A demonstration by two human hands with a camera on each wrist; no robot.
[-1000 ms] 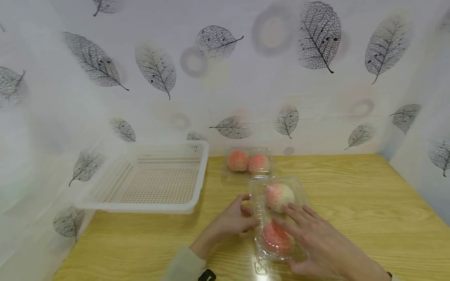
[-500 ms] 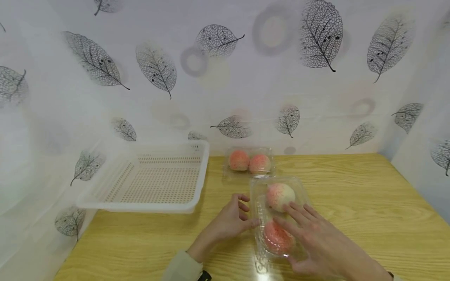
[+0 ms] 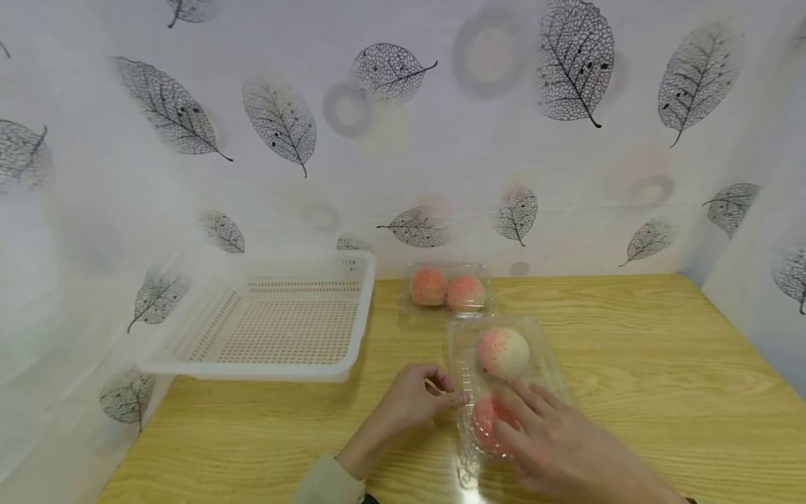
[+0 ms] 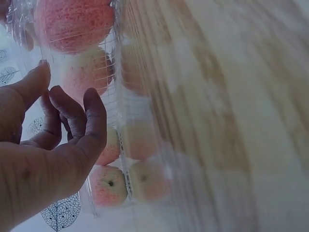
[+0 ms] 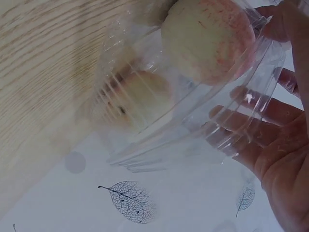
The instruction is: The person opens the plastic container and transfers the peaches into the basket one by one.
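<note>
On the table lies a clear plastic clamshell box (image 3: 549, 343) with two peaches inside. The far peach (image 3: 504, 352) is cream and pink, the near peach (image 3: 486, 420) deep pink. My left hand (image 3: 412, 399) is at the box's left rim, thumb tip right at it. In the left wrist view its fingers (image 4: 94, 113) are loosely bent, with a gap to the thumb. My right hand (image 3: 554, 441) rests across the lid's near right part, fingers extended, partly covering the near peach. Through the clear plastic, the right wrist view shows its fingers (image 5: 260, 116).
Another clear box (image 3: 409, 315) with two peaches (image 3: 429, 287) stands just behind, near the wall. To the left is a white plastic basket (image 3: 252, 369) with a perforated bottom. A leaf-print sheet (image 3: 403, 168) hangs behind and beside the wooden table (image 3: 661, 350).
My right hand has slid toward me over the lid, uncovering more of the far peach. The left fingers have bent closer to the thumb at the rim. The box has barely moved.
</note>
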